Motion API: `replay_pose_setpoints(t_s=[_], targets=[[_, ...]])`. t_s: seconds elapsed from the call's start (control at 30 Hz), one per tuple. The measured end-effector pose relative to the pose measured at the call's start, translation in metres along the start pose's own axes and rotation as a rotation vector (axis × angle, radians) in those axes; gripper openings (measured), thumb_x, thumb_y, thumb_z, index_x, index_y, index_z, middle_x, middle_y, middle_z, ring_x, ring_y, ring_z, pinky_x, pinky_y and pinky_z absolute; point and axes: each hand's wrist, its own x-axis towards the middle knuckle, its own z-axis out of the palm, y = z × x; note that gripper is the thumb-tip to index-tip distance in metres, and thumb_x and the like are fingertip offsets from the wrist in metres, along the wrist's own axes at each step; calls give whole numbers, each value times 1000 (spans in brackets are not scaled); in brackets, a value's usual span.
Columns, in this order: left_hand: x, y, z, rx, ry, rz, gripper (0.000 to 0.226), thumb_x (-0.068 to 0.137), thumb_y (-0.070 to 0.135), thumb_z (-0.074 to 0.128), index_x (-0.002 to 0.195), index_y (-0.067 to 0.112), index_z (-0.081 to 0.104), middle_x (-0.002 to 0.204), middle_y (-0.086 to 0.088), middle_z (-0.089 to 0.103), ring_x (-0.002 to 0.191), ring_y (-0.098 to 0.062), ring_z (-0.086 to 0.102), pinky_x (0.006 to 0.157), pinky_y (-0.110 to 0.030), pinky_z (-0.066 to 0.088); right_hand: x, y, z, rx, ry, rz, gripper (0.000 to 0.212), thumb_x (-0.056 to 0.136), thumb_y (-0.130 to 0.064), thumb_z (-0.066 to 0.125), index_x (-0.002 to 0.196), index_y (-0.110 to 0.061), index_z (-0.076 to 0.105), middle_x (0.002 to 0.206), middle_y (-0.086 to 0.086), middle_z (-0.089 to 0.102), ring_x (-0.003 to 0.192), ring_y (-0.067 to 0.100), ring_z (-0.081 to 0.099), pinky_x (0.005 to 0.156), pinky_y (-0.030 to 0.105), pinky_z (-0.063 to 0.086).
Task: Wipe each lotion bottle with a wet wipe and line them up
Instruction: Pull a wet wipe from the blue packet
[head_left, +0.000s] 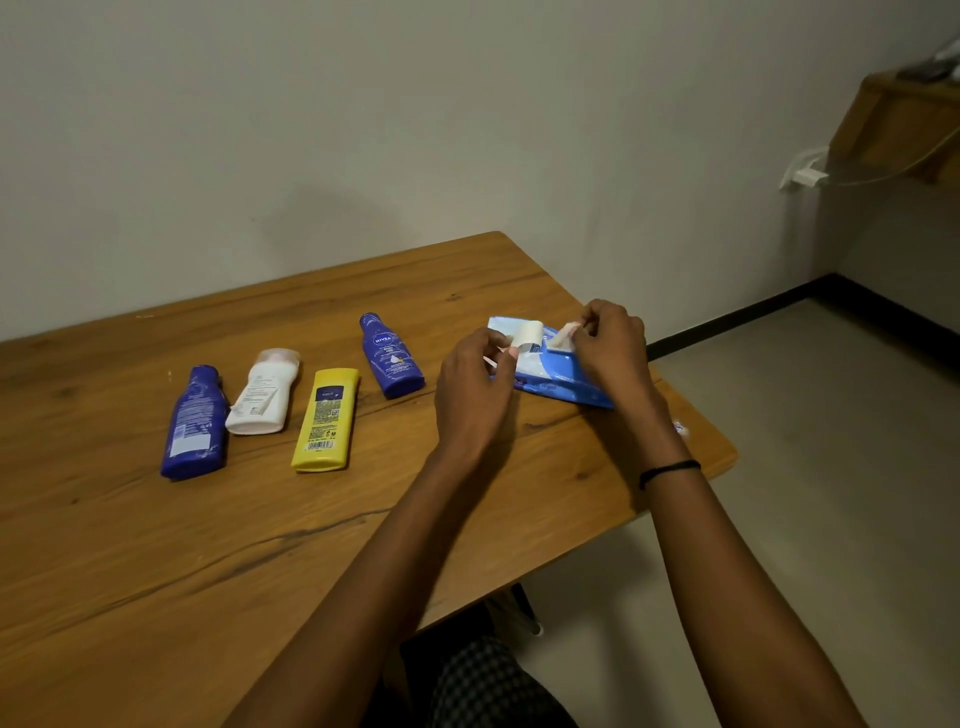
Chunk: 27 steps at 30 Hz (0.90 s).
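Observation:
Several lotion bottles lie flat on the wooden table (156, 545): a dark blue bottle (193, 423) at the left, a white bottle (264, 392), a yellow bottle (325, 420) and a smaller blue Nivea bottle (390, 356). To their right lies a light blue wet wipe pack (558, 374). My left hand (475, 392) pinches the pack's peeled-back flap (529, 334). My right hand (610, 348) pinches a white wet wipe (562, 336) sticking out of the pack's opening.
The table's right edge and rounded corner run close behind the pack, with grey floor beyond. A wall stands behind the table. At the far right hang a wooden shelf (904, 124) and a plugged-in white charger (805, 174). My checked-trousered lap shows below the table.

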Motion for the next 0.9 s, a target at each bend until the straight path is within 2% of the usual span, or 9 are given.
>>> replay_pose_setpoints(t_s=[0.1, 0.27, 0.33, 0.4, 0.5, 0.6, 0.7, 0.8, 0.9], targets=[[-1, 5, -4, -11, 14, 20, 13, 98, 27, 62, 106, 18, 68, 101, 2, 69, 88, -8, 62, 69, -31, 54, -3, -8, -8, 83, 103, -8, 7, 95, -14, 53, 93, -14, 59, 89, 1, 61, 88, 17, 59, 68, 29, 53], [-3, 14, -15, -15, 46, 40, 15, 97, 27, 64, 108, 18, 68, 99, 4, 69, 83, -7, 62, 66, -24, 50, -9, -27, -27, 232, 300, -83, 15, 95, -5, 43, 101, -6, 57, 93, 6, 62, 82, 18, 57, 62, 21, 43], [-4, 17, -20, -20, 63, 50, 15, 97, 27, 63, 108, 17, 68, 100, 4, 69, 83, -5, 60, 63, -20, 47, -10, -35, -36, 310, 315, -86, 18, 94, -4, 43, 104, -8, 57, 95, 4, 60, 84, 17, 57, 56, 9, 39], [-5, 19, -25, -24, 76, 52, 15, 97, 26, 62, 108, 16, 68, 100, 3, 70, 84, -6, 60, 62, -21, 47, -11, -41, -42, 372, 301, -79, 22, 94, -3, 42, 106, -10, 59, 101, 3, 61, 89, 16, 58, 56, 3, 39], [-8, 19, -31, -6, 83, 51, 16, 98, 25, 62, 110, 16, 68, 102, 3, 70, 86, -8, 61, 63, -20, 46, -20, -46, -42, 413, 248, -75, 24, 94, -2, 43, 103, -8, 65, 101, 2, 64, 94, 18, 61, 71, 19, 52], [-13, 18, -37, -9, 91, 42, 17, 98, 25, 62, 111, 15, 67, 102, 3, 69, 85, -8, 61, 66, -22, 50, -30, -48, -33, 455, 170, -16, 26, 93, -2, 47, 98, -7, 72, 99, 3, 70, 95, 16, 64, 76, 19, 53], [-19, 12, -45, -2, 115, 26, 16, 97, 26, 63, 109, 17, 67, 100, 5, 68, 83, -6, 61, 67, -23, 51, -39, -51, -21, 487, 104, 66, 30, 91, -3, 47, 95, -8, 76, 100, 4, 73, 96, 17, 65, 80, 24, 54], [-26, 2, -56, -10, 146, 1, 13, 96, 28, 63, 105, 19, 67, 93, 8, 68, 81, -5, 62, 66, -27, 52, -45, -55, -9, 539, 19, 154, 26, 92, -10, 48, 95, -10, 75, 100, 5, 72, 91, 16, 66, 71, 22, 53], [-32, -8, -68, 0, 157, -22, 14, 96, 27, 64, 105, 17, 68, 93, 7, 69, 83, -8, 64, 72, -31, 54, -53, -63, 5, 588, -56, 176, 16, 87, -16, 65, 101, -11, 72, 98, 0, 70, 83, 7, 64, 60, 12, 46]])
